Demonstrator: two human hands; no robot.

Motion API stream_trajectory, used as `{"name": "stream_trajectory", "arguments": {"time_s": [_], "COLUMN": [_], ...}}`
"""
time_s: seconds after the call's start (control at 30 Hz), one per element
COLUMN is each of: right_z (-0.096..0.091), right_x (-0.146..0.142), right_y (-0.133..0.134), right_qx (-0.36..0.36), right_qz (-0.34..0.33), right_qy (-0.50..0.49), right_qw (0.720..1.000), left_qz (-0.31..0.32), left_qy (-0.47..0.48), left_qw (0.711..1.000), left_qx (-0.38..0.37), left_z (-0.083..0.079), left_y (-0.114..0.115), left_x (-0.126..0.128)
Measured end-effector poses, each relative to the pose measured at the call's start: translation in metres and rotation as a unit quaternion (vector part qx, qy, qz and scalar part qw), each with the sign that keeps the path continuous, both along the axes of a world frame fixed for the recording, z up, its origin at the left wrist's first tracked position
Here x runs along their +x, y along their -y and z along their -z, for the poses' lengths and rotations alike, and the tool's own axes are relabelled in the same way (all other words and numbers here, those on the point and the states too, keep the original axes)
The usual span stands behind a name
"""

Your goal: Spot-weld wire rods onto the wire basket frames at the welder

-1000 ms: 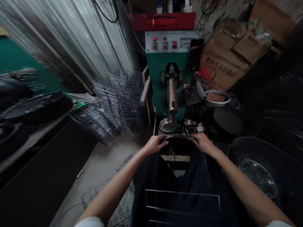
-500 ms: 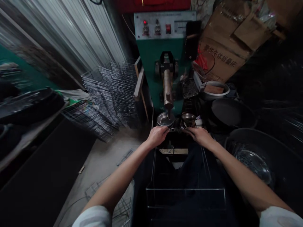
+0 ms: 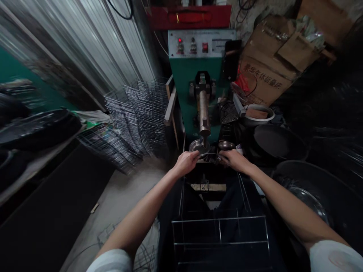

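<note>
My left hand and my right hand are closed on a wire rack, one at each side of its far end. A thin curved wire spans between my fingers there. The rack's near end, with several crossing wires, lies over my dark trousers. Just beyond my hands, the cylindrical metal arm of a green machine points down, its tip close to the curved wire; whether they touch I cannot tell. Below that tip sits a shallow metal bowl, with a second metal bowl beyond my right fingers.
Stacked wire racks stand left of the machine, with more on the floor. At right are a dark round pan, a large dark tub, a bowl with a brick-like block and a cardboard box. A phone hangs beside the panel.
Both hands have moved the rack's far end forward, nearer the machine's tip. The near end's crossing wires are tilted and show more clearly. My view has tipped slightly upward.
</note>
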State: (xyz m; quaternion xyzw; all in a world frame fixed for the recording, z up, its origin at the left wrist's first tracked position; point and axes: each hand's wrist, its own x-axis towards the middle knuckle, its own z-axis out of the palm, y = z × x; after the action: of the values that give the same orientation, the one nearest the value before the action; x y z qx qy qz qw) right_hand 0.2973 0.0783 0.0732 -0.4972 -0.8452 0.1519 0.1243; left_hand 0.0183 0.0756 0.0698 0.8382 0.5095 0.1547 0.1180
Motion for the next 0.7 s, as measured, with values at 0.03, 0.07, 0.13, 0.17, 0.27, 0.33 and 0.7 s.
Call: {"name": "stream_trajectory", "arguments": {"time_s": [0.03, 0.07, 0.13, 0.17, 0.27, 0.33, 0.7], "right_z": [-0.001, -0.002, -0.003, -0.003, -0.004, -0.005, -0.008], "right_x": [-0.001, -0.003, -0.005, -0.006, -0.009, -0.010, -0.014], "right_y": [-0.004, -0.007, -0.014, -0.018, -0.027, -0.031, -0.039], "right_qx": [0.003, 0.006, 0.013, 0.016, 0.023, 0.026, 0.022], "right_qz": [-0.005, -0.009, -0.015, -0.018, -0.035, -0.045, -0.054], "right_qy": [-0.002, -0.003, -0.001, 0.003, 0.021, 0.030, 0.011], "right_qw": [1.000, 1.000, 1.000, 1.000, 0.999, 0.998, 0.998], "left_qz": [-0.002, -0.003, -0.004, -0.005, -0.009, -0.012, -0.016], "left_qy": [0.003, 0.006, 0.011, 0.014, 0.019, 0.020, 0.023], "left_qw": [1.000, 1.000, 1.000, 1.000, 1.000, 1.000, 1.000], "left_qx": [0.001, 0.002, 0.003, 0.003, 0.003, 0.003, 0.000], "left_z": [-0.001, -0.002, -0.005, -0.007, -0.011, -0.013, -0.010], "left_y": [-0.002, -0.005, -0.008, -0.010, -0.012, -0.014, -0.022], "left_x": [-0.002, -0.004, -0.007, -0.009, -0.013, -0.015, -0.018]}}
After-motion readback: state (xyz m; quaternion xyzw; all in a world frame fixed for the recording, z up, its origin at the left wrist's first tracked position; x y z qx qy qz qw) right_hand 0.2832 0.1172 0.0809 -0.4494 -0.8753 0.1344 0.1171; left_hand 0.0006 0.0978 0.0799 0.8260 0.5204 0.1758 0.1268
